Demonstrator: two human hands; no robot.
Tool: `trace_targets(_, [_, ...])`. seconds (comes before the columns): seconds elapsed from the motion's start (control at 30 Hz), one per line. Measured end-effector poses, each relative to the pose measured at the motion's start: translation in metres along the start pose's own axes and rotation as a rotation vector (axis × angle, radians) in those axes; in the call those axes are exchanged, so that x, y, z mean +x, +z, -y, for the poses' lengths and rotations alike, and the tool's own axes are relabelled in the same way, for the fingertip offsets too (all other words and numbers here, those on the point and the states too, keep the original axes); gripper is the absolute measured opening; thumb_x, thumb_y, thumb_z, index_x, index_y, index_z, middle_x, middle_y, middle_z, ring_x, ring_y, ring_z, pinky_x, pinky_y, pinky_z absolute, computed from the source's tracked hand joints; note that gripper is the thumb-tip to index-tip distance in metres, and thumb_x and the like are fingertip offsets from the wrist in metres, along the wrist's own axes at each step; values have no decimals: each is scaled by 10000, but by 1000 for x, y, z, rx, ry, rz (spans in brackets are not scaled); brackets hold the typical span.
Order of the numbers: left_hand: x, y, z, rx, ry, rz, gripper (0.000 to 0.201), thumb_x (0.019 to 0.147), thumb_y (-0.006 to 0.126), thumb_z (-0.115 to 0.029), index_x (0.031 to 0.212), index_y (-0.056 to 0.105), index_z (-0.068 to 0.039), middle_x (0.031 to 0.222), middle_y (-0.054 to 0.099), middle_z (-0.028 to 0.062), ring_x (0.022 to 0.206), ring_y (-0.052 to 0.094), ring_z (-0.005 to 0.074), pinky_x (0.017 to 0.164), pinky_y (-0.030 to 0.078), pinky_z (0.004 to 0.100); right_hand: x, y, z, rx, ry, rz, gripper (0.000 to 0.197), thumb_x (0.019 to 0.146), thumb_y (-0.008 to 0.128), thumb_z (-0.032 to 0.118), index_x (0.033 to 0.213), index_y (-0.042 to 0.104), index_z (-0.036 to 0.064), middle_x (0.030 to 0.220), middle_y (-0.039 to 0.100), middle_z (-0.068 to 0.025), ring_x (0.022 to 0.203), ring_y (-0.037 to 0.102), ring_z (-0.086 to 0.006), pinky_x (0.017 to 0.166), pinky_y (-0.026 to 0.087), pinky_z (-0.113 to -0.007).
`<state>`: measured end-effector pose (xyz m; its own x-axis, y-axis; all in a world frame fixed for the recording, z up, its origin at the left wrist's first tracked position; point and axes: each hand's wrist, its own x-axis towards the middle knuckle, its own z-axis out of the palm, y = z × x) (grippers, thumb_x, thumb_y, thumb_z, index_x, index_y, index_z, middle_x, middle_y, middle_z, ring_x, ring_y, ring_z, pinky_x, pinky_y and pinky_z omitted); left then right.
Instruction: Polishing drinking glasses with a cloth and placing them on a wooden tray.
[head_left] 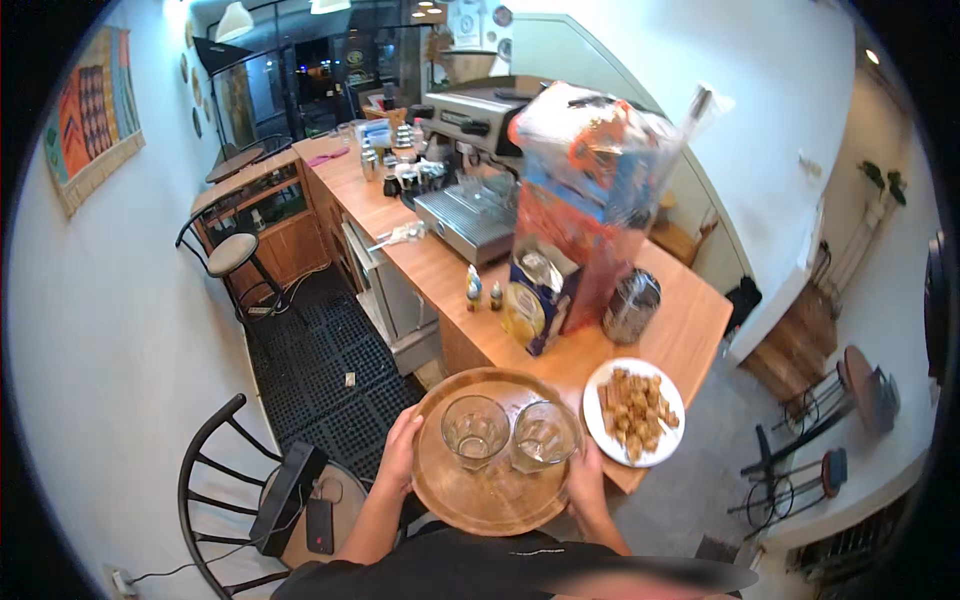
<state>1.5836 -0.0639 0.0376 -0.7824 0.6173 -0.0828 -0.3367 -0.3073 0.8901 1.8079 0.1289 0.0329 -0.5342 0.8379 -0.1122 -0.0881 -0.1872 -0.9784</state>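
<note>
Between my two hands is a round brown tray (490, 505), held close in front of my body. My left hand (402, 450) grips its left rim, and my right hand (585, 478) grips the right rim, with the fingers partly hidden beneath. Two clear drinking glasses stand upright side by side on it: the left glass (475, 430) and the right glass (543, 437), which is nearest my right hand. Both look empty. Just right of the tray, a white plate (597, 423) of brown fried pieces of food (637, 410) rests at the counter's near end.
A wooden counter (690, 310) stretches away, carrying a large plastic-wrapped bag (590, 200), a dark jar (632, 305), an open carton (540, 300), small bottles (473, 290) and an espresso machine (480, 115). At left stand a chair (215, 465) with a phone (320, 525) and a stool (233, 255).
</note>
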Motion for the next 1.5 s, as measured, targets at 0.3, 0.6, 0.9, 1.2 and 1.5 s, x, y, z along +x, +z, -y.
trace_targets(0.3, [98,-72,-44,-60,24,-90,341,1053,494,-167,1356,565,-28,1252,635,57,1160,598,146,1013,460,298,99,120,-18,-60,-20,116,250,1058,442,46,1271,547,-30,1192,623,-132,1076,599,-190,955,486,-335])
trace_targets(0.6, [143,-130,-83,-105,33,-184,360,1046,488,-137,1386,537,-30,1313,621,84,1218,590,178,1049,461,327,145,217,-13,-67,-2,212,250,1078,432,73,1274,548,-29,1182,632,-123,1073,607,-187,952,495,-335])
trace_targets(0.9, [164,-168,-95,-181,99,-317,384,1033,494,-117,1406,514,-30,1351,599,84,1248,573,193,1067,453,334,206,279,-28,-149,-9,366,281,1039,427,11,1282,560,-34,1209,633,-128,1104,603,-192,960,492,-326])
trace_targets(1.2, [240,-203,-144,-100,132,-435,422,1003,503,-101,1419,492,-29,1366,583,102,1268,559,203,1081,444,343,287,374,-39,-74,23,509,280,1056,414,25,1291,553,-42,1229,629,-121,1115,587,-170,952,483,-303])
trace_targets(1.5, [356,-233,-187,-96,154,-420,490,962,567,-109,1438,485,-21,1375,580,113,1274,561,220,1097,440,362,370,457,-36,-20,88,453,282,1066,412,26,1313,532,-40,1219,635,-125,1124,596,-184,989,472,-318])
